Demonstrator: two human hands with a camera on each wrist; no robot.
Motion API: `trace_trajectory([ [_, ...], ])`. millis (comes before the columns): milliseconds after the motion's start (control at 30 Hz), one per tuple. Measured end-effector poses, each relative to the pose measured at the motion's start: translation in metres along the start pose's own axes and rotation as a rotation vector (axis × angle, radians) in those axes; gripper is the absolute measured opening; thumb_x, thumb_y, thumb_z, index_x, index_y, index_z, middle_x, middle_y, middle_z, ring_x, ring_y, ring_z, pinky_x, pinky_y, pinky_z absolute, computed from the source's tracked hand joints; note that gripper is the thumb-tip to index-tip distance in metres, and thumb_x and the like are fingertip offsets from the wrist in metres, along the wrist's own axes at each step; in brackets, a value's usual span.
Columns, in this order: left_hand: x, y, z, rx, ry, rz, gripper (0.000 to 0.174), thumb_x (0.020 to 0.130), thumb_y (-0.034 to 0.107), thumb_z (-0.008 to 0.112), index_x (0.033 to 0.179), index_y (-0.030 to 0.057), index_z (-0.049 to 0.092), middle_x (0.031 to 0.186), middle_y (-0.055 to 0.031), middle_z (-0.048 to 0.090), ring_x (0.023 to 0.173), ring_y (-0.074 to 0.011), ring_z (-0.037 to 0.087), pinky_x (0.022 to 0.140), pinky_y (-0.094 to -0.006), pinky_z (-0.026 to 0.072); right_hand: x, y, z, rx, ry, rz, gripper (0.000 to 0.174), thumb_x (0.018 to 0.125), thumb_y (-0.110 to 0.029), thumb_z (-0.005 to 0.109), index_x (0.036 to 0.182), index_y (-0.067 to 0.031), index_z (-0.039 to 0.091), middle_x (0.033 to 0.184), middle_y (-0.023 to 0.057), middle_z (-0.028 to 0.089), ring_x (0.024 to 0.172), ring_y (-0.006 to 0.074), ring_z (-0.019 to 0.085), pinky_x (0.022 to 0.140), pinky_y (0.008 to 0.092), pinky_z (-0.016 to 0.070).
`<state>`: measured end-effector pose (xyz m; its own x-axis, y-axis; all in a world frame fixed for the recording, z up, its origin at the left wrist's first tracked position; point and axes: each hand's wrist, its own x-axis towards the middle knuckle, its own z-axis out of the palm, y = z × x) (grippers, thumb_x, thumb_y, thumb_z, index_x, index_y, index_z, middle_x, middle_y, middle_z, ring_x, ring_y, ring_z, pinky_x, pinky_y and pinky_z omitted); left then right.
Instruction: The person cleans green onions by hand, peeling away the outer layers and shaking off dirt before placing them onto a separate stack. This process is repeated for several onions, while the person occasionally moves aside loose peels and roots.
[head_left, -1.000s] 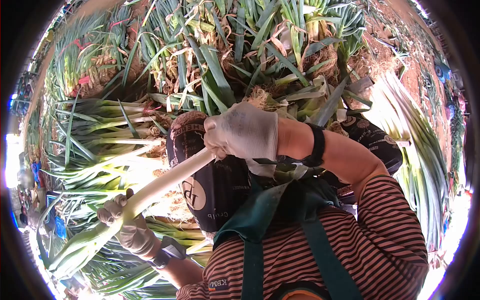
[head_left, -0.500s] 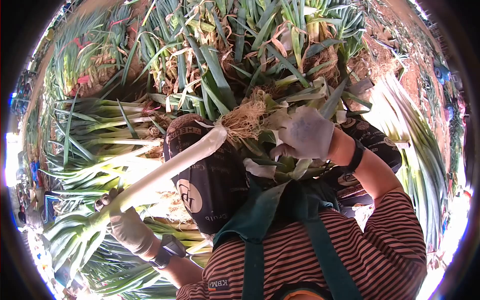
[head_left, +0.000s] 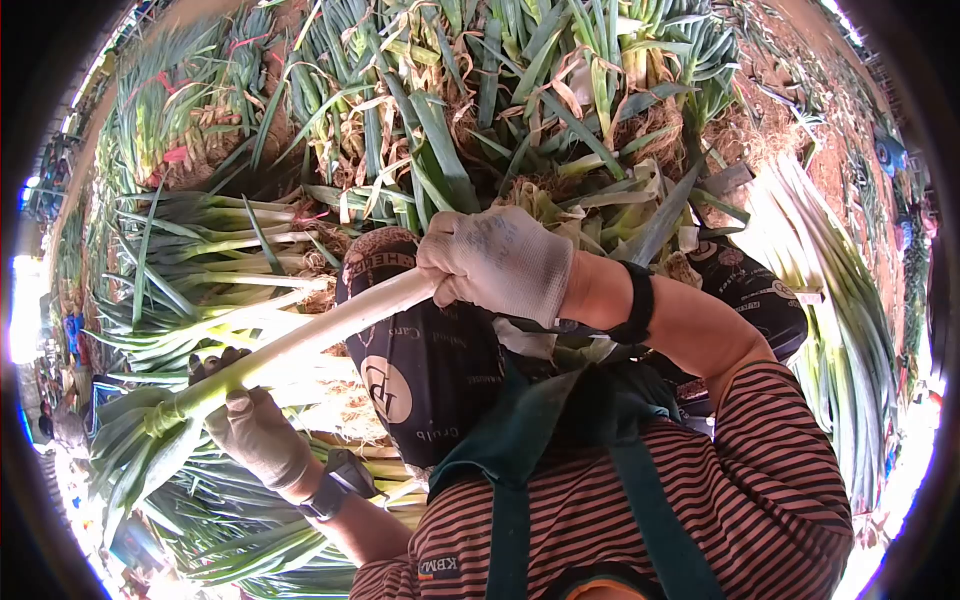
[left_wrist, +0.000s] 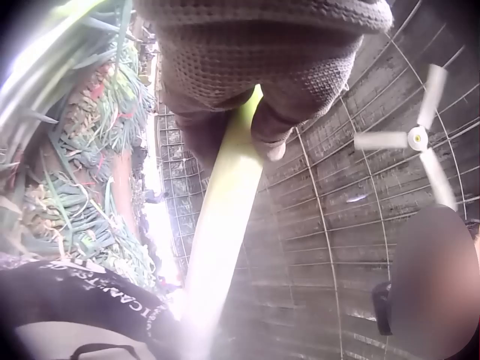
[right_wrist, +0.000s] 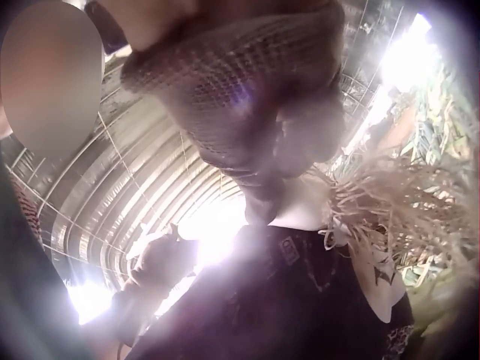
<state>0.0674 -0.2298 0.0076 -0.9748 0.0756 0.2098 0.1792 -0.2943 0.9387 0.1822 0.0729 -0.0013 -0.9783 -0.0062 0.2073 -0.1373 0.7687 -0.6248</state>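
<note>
Head view: left hand (head_left: 258, 440) and right hand (head_left: 500, 258) hold one leek (head_left: 325, 333), fingers of both curled round it.

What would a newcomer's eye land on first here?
First, the long white-and-green leek-like stalk slanting across the head view, gripped near its white end by the grey-white gloved right hand and toward its greener end by the matching gloved left hand. Next, the thick pile of long, white-to-green stalks at that view's far right. In the left wrist view, a white three-bladed fan stands out overhead.
</note>
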Motion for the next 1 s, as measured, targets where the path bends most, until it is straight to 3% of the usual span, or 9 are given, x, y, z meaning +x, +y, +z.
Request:
trace_trajectory([
  [67,0.005,-0.008,-0.006,-0.038,0.006,0.013,0.053,0.079,0.004,0.066,0.130,-0.0041,0.050,0.119,-0.0152,0.062,0.109,-0.0277,0.060,0.100,-0.0379,0.0457,0.003,0.006,0.003,0.130,0.017,0.032,0.024,0.069,-0.020,0.077,0.080,-0.0089,0.059,0.080,0.0072,0.061,0.077,0.0292,0.064,0.066,0.0405,0.0497],
  [167,0.007,-0.012,-0.004,-0.033,-0.003,0.027,0.051,0.080,0.005,0.065,0.129,-0.0033,0.051,0.119,-0.0155,0.063,0.109,-0.0265,0.061,0.098,-0.0356,0.0476,0.008,0.013,-0.003,0.254,-0.136,0.106,0.021,0.068,-0.018,0.077,0.080,-0.0093,0.062,0.079,0.0068,0.062,0.073,0.0306,0.064,0.066,0.0411,0.0488],
  [333,0.008,-0.011,-0.005,-0.002,0.073,-0.012,0.051,0.082,0.006,0.065,0.130,-0.0022,0.050,0.118,-0.0147,0.063,0.109,-0.0242,0.061,0.092,-0.0303,0.0504,-0.012,-0.012,-0.004,-0.433,0.001,-0.223,0.030,0.069,-0.024,0.078,0.089,-0.0088,0.062,0.084,0.0036,0.058,0.068,0.0249,0.064,0.057,0.0351,0.0507],
  [467,0.008,-0.013,-0.004,-0.025,0.112,-0.025,0.052,0.084,0.008,0.065,0.132,-0.0018,0.048,0.120,-0.0141,0.061,0.111,-0.0239,0.060,0.092,-0.0300,0.0504,-0.007,-0.010,0.003,0.046,0.203,-0.088,0.032,0.072,-0.019,0.077,0.096,-0.0084,0.059,0.091,0.0045,0.057,0.078,0.0265,0.064,0.061,0.0361,0.0519],
  [600,0.011,-0.013,0.000,-0.094,0.051,0.005,0.053,0.084,0.006,0.066,0.133,-0.0027,0.047,0.122,-0.0146,0.059,0.112,-0.0265,0.059,0.100,-0.0362,0.0478,0.005,-0.013,0.002,-0.108,0.014,0.026,0.035,0.070,-0.026,0.078,0.094,-0.0105,0.059,0.092,0.0037,0.058,0.080,0.0259,0.065,0.064,0.0368,0.0517],
  [800,0.009,-0.011,0.003,-0.102,0.054,0.032,0.051,0.084,0.003,0.064,0.132,-0.0027,0.047,0.121,-0.0145,0.059,0.113,-0.0274,0.059,0.103,-0.0395,0.0458,0.003,-0.014,0.009,-0.081,0.077,0.053,0.030,0.070,-0.027,0.078,0.084,-0.0096,0.058,0.085,0.0050,0.058,0.072,0.0280,0.063,0.061,0.0373,0.0508],
  [900,0.009,-0.011,0.001,-0.119,0.000,0.027,0.049,0.085,0.003,0.064,0.131,-0.0025,0.049,0.120,-0.0138,0.060,0.111,-0.0271,0.060,0.100,-0.0359,0.0483,0.007,-0.012,-0.001,0.012,-0.088,0.077,0.026,0.070,-0.022,0.076,0.086,-0.0079,0.060,0.085,0.0074,0.060,0.075,0.0292,0.065,0.063,0.0388,0.0511],
  [1000,0.008,-0.007,0.008,-0.068,0.061,0.010,0.044,0.086,0.004,0.063,0.128,-0.0026,0.051,0.117,-0.0130,0.062,0.106,-0.0233,0.062,0.092,-0.0296,0.0513,0.007,-0.016,-0.007,-0.185,-0.116,-0.089,0.016,0.074,-0.020,0.071,0.081,-0.0097,0.061,0.087,0.0056,0.059,0.073,0.0238,0.064,0.058,0.0358,0.0499],
])
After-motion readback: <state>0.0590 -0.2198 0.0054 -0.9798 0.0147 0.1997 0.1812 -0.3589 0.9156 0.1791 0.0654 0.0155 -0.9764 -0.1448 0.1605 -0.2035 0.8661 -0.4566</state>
